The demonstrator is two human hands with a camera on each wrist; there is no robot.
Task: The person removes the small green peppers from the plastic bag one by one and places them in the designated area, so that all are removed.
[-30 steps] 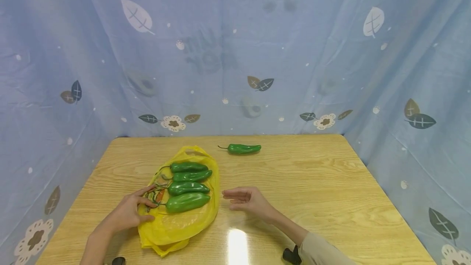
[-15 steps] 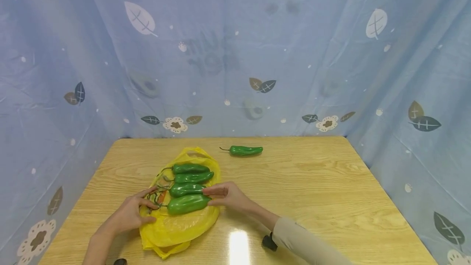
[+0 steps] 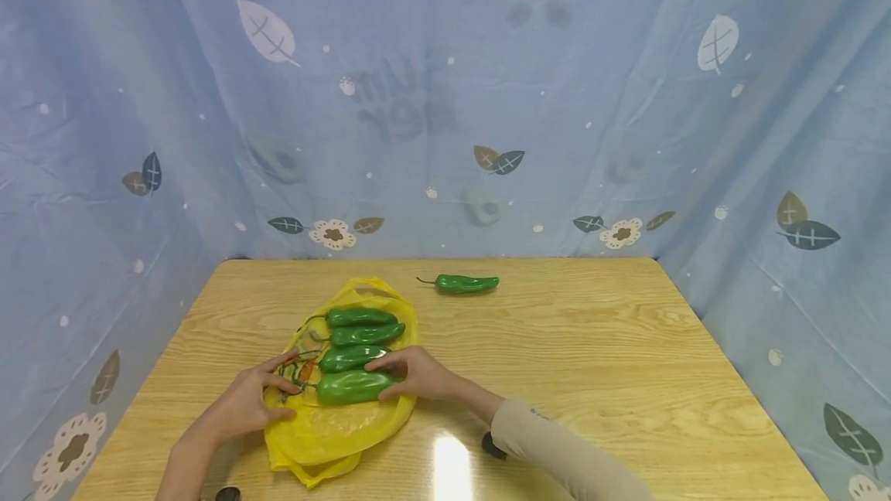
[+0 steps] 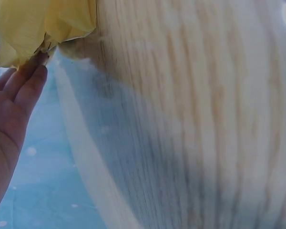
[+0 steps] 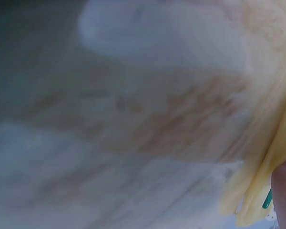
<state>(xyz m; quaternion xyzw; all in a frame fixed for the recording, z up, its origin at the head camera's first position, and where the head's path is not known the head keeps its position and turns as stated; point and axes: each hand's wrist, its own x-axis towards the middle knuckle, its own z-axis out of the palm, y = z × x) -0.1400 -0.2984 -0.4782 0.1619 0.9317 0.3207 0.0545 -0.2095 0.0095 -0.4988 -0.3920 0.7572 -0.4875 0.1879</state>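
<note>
Several long green peppers (image 3: 358, 336) lie side by side on a yellow plastic bag (image 3: 334, 439), stems to the left. Around the tip end of the nearest green pepper (image 3: 348, 387) my right hand (image 3: 425, 374) curls, thumb on the near side and fingers on the far side. My left hand (image 3: 240, 406) holds the bag's left edge by the stems, with its thumb apart from the fingers. Yellow plastic (image 4: 47, 24) covers some of its fingertips in the left wrist view. The right wrist view is blurred, with only part of the hand at its edge.
Another green pepper (image 3: 465, 284) lies alone at the back of the wooden table (image 3: 585, 354). More dark stems (image 3: 287, 377) and a small orange-red patch (image 3: 306, 371) show at the bag's left. A blue patterned curtain (image 3: 418, 99) surrounds the table.
My right hand has moved left from the bare table to the nearest pepper and closed its fingers around the tip end. My left hand has stayed at the bag's edge.
</note>
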